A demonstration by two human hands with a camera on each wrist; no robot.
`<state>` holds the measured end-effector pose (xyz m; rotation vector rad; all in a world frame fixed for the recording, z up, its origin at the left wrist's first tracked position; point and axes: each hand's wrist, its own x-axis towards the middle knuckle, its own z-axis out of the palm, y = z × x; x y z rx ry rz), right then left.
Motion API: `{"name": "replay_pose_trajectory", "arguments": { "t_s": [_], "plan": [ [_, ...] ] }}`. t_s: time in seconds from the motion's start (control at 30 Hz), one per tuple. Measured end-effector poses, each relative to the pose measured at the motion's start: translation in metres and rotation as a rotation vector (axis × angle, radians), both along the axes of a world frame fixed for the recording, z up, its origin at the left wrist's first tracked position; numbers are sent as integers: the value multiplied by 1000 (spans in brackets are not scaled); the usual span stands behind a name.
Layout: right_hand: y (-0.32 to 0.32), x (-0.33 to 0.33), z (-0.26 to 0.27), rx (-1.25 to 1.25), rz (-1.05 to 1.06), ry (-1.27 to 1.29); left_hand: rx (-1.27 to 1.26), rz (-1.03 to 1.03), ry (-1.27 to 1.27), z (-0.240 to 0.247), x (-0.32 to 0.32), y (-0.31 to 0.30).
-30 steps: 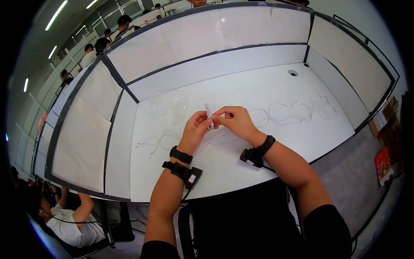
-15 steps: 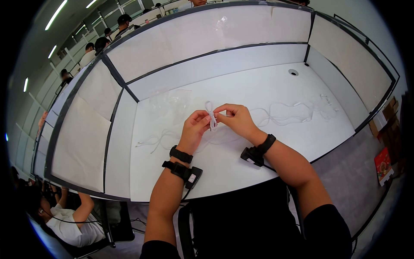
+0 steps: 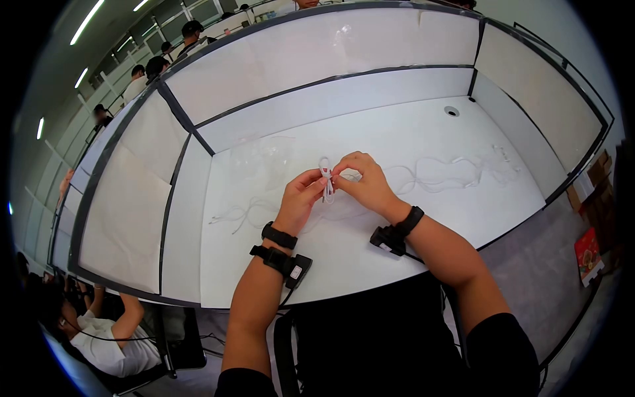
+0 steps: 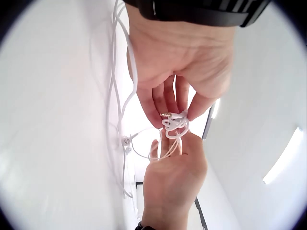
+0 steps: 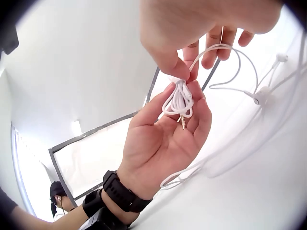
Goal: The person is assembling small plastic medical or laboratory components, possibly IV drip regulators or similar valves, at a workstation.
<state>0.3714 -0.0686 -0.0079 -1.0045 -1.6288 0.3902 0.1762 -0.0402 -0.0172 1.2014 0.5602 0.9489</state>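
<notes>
In the head view, both hands meet above the middle of the white table (image 3: 278, 271). My left hand (image 3: 299, 202) pinches a small coiled bundle of white earphone cable (image 5: 177, 104) between thumb and fingers. A gold-tipped plug (image 5: 183, 122) sticks out of the bundle's lower end in the right wrist view. My right hand (image 3: 368, 186) pinches the cable at the bundle's waist with thumb and forefinger, its other fingers spread apart. From that pinch a thin cable loop runs to the earbuds (image 5: 261, 96), which hang beside the right hand.
More white cables lie on the table at left (image 3: 245, 213) and right (image 3: 450, 177). Clear plastic bags (image 3: 264, 157) sit at the back left. Partition panels (image 3: 331, 49) enclose the back and sides. A cable hole (image 3: 451, 112) is at the back right.
The bundle has turned from edge-on to show its loops, with a narrow waist. My right hand has risen slightly and its fingers have lifted; the left hand keeps its hold.
</notes>
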Motion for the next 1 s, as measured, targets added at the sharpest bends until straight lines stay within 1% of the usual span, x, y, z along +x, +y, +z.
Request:
{"name": "replay_pose_trajectory", "arguments": {
  "t_s": [0.07, 0.17, 0.27, 0.3, 0.4, 0.43, 0.53, 0.63, 0.73, 0.77, 0.87, 1.0],
  "plan": [
    [-1, 0, 0, 57, -89, -97, 4, 25, 10, 3, 2, -3],
    [6, -2, -9, -6, 90, 139, 30, 39, 27, 2, 1, -3],
    [-4, -8, -1, -252, 244, 416, 69, 64, 64, -5, 3, 2],
    [-1, -11, -1, -153, 228, 383, 82, 64, 77, -5, 2, 3],
    [-8, -4, 7, -366, 97, 163, 105, 74, 80, -8, 1, 6],
    [-6, -4, 3, -340, 88, 148, 104, 79, 78, -8, 1, 5],
    [-13, -4, 17, -385, 131, 155, 98, 82, 91, -4, 3, 1],
    [-11, -1, 19, -392, 117, 72, 103, 86, 110, 1, 3, -3],
    [-1, 1, 6, -309, 157, 110, 103, 88, 104, 1, 4, -3],
    [-1, 3, 4, -326, 170, 130, 101, 90, 99, 1, 5, -3],
    [-10, 4, 19, -383, 144, 62, 81, 96, 93, 0, 3, -3],
    [-10, 2, 18, -344, 187, 155, 88, 76, 62, -8, 1, 3]
  ]
}}
